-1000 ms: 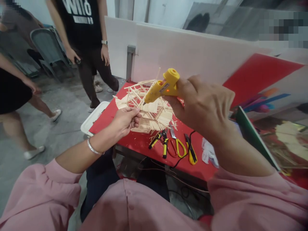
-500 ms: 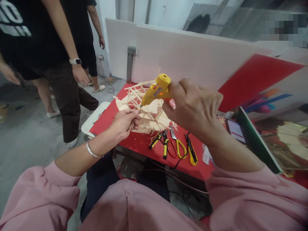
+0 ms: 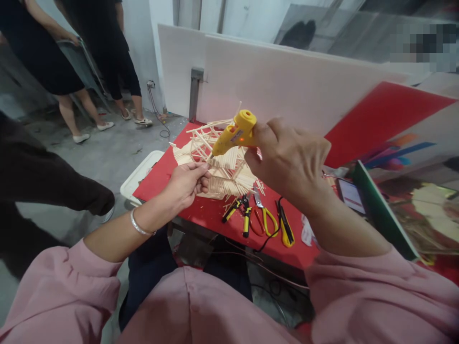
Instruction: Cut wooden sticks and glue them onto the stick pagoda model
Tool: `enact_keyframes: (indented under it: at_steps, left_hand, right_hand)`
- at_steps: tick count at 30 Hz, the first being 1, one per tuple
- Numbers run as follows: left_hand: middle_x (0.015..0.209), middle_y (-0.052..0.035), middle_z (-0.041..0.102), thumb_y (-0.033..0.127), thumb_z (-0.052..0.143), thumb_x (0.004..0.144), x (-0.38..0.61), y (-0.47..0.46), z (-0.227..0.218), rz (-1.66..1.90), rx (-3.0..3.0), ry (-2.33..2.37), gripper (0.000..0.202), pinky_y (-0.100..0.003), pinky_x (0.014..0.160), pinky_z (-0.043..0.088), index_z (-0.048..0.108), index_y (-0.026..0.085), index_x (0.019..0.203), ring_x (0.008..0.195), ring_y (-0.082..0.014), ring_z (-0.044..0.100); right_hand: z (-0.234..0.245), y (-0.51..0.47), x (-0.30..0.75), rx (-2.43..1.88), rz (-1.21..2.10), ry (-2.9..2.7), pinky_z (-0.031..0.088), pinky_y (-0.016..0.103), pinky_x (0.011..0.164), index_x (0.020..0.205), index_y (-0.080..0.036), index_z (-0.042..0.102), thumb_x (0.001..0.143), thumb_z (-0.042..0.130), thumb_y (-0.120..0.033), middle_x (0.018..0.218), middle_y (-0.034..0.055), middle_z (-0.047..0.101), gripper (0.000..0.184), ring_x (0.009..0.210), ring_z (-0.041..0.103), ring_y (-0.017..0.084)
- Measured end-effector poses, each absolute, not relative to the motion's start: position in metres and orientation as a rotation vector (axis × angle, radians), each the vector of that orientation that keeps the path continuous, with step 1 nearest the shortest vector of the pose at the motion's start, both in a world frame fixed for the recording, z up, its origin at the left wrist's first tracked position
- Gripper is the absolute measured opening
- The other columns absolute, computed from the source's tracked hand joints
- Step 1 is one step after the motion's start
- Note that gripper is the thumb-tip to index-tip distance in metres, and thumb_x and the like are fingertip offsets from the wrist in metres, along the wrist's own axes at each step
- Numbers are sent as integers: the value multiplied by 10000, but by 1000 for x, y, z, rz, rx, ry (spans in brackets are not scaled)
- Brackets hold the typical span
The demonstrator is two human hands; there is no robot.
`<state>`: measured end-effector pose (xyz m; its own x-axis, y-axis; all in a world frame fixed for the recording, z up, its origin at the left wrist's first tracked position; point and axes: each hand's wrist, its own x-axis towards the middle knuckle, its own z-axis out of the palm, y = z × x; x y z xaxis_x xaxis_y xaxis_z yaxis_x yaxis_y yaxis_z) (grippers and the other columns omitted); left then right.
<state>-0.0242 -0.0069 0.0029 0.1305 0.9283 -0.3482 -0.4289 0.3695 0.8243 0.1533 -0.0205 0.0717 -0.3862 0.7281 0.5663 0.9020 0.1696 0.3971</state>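
My right hand (image 3: 290, 160) is closed round a yellow hot glue gun (image 3: 234, 133), its nozzle pointing down-left. My left hand (image 3: 186, 182) pinches a thin wooden stick (image 3: 201, 165) right under the nozzle tip. Behind both hands a model built of pale wooden sticks (image 3: 224, 165) stands on a red table (image 3: 161, 174). The glue gun's small light glows orange.
Yellow-handled pliers (image 3: 245, 215), scissors (image 3: 263, 215) and a utility knife (image 3: 285, 227) lie on the table near its front edge. A phone (image 3: 351, 196) and a green-edged board (image 3: 383, 210) sit to the right. A white tray (image 3: 138, 174) is left of the table. People stand at the far left.
The glue gun has dropped and its nozzle has come down to the stick in my left hand. The people at the left have walked on; a dark sleeve now crosses the left edge.
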Motion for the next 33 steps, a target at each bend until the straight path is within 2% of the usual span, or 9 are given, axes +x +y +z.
enact_keyframes:
  at_steps: [28,33]
  left_hand:
    - [538,33,586,27,539,900,-20,-6,3,1115,717,1056,208,-161,372,393,566,131,721,357,-42,478]
    - [533,36,582,28,534,899,-20,-5,3,1110,725,1061,209,-165,372,394,561,132,719,358,-43,474]
  right_hand:
    - [70,-20,155,-1566,-965,-2206,225,305,580,1288,-169,554,908,428,-261,958,110,635,411,734,513,183]
    - [71,-18,153,-1561,-962,-2230,225,309,579,1240,-162,578,904,413,-244,936,107,641,383,728,510,180]
